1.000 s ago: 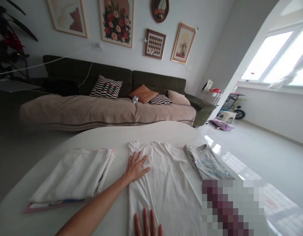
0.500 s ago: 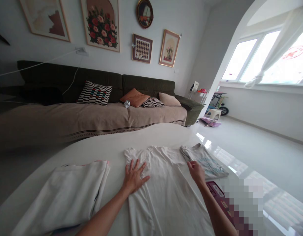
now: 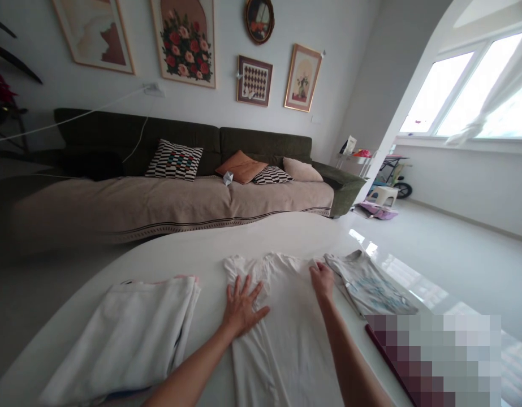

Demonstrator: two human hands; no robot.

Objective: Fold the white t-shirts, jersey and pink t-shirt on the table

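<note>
White T-shirt (image 3: 286, 333) is being spread flat on the round white table (image 3: 188, 254), lying at the 6 o'clock part of the view with its neckline turned toward 12 o'clock and its lower part running off the bottom edge. It is being pressed down by the left hand (image 3: 242, 305), which is being laid palm-down, fingers fully splayed, on the shirt's left shoulder area; nothing is being gripped by it. The right hand (image 3: 323, 281) is being rested at the shirt's right shoulder, at about 1 o'clock from the left hand; its fingers are being curled down onto the cloth edge, but whether the cloth is being pinched cannot be told. The two hands are being kept apart, with the collar between them.

A folded grey T-shirt with blue print (image 3: 371, 285) is being left just beside the right hand, at 3 o'clock of the white shirt, its edge touching or nearly touching it. A stack of folded white cloth (image 3: 129, 333) is being kept at 9 o'clock, apart from the shirt. At 12 o'clock, beyond the table, a dark green sofa (image 3: 261, 141) with patterned cushions (image 3: 174, 160) is being shown under framed pictures (image 3: 185, 39).
</note>
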